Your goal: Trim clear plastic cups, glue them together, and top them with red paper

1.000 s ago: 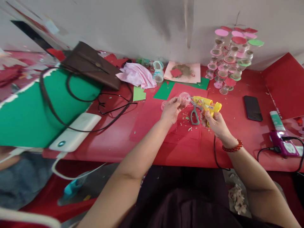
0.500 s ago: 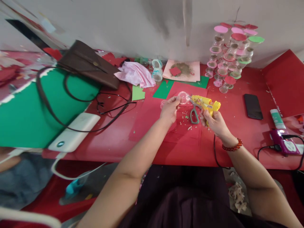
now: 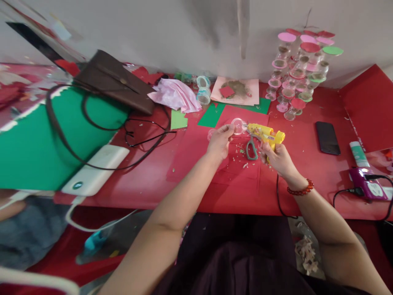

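The left hand (image 3: 221, 142) pinches the near-left rim of a clear round plastic piece (image 3: 238, 126) between thumb and fingers, holding it above red paper sheets (image 3: 196, 155) at the middle of the red surface (image 3: 147, 184). The right hand (image 3: 276, 157) has its fingers wrapped around the handle of a yellow glue gun (image 3: 260, 131), whose nozzle points left at the piece's right edge; I cannot tell whether the 2 touch. A bracelet of red beads (image 3: 301, 187) circles the right wrist.

Under the gun lie scissors (image 3: 251, 151), 1 grey-green handle loop showing and the rest partly hidden, with pale scraps around. A 2nd clear round piece (image 3: 210, 134) shows just left of the left hand, partly covered by it.

Farther back on the right stands a cluster of stacked clear plastic cups (image 3: 297, 76) with pink, red and green discs. A black smartphone (image 3: 327, 138) lies to the right, near a capped glue stick (image 3: 359, 154). On the left are a brown handbag (image 3: 115, 84), eyeglasses (image 3: 138, 144) and a white power bank (image 3: 96, 170).
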Available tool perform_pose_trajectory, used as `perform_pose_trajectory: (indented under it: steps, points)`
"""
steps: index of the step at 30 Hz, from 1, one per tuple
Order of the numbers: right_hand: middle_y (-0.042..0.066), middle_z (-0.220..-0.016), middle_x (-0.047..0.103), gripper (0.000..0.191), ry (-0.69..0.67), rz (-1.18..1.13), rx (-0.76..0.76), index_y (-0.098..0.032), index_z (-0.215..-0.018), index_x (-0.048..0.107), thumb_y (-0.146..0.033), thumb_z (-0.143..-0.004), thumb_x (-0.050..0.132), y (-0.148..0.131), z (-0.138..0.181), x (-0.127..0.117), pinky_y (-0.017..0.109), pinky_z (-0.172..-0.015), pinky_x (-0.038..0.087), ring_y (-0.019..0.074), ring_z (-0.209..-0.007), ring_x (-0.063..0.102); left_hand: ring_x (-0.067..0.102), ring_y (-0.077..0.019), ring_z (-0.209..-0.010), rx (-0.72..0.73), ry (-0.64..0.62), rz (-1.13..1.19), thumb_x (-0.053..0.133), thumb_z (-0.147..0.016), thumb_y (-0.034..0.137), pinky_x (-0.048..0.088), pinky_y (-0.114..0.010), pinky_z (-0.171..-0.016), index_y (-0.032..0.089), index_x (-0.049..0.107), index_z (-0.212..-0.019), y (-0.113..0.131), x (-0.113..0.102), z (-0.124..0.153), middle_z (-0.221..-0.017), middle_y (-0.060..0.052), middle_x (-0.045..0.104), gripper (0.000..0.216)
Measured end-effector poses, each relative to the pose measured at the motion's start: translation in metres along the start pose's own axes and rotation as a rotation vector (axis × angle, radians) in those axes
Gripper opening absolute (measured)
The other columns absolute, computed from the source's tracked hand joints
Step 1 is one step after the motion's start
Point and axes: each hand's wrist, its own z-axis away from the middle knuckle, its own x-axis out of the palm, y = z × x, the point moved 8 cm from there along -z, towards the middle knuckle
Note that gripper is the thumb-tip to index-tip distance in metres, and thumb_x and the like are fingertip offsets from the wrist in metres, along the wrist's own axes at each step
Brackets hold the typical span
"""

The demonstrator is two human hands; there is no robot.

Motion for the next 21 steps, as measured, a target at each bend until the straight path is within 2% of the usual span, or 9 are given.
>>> perform_pose_trajectory:
  steps: [8, 21]
  points:
    - [-0.003, -0.047, 0.052, 0.070, -0.023, 0.034, -0.009, -0.022, -0.059, 0.049, -0.088, -0.083, 0.057, -0.0043, 0.0008, 0.0016, 0.024, -0.045, 0.035, 0.0074, -0.043, 0.045, 0.049, -0.0088, -0.061, 0.010, 0.005, 0.019, 0.079, -0.085, 0.015, 0.032, -0.024, -0.058, 0.020, 0.070, -0.062, 0.0028, 0.0021, 0.0017, -0.066, 0.002, 0.063, 0.025]
    - [-0.003, -0.047, 0.050, 0.070, -0.019, 0.051, 0.015, -0.023, -0.057, 0.048, -0.088, -0.080, 0.060, -0.0058, 0.0034, 0.0037, 0.025, -0.045, 0.036, 0.0076, -0.043, 0.043, 0.050, -0.0092, -0.061, 0.020, -0.018, 0.009, 0.084, -0.083, 0.023, 0.034, -0.025, -0.059, 0.021, 0.070, -0.065, 0.0036, 0.0000, 0.0001, -0.067, 0.001, 0.064, 0.023]
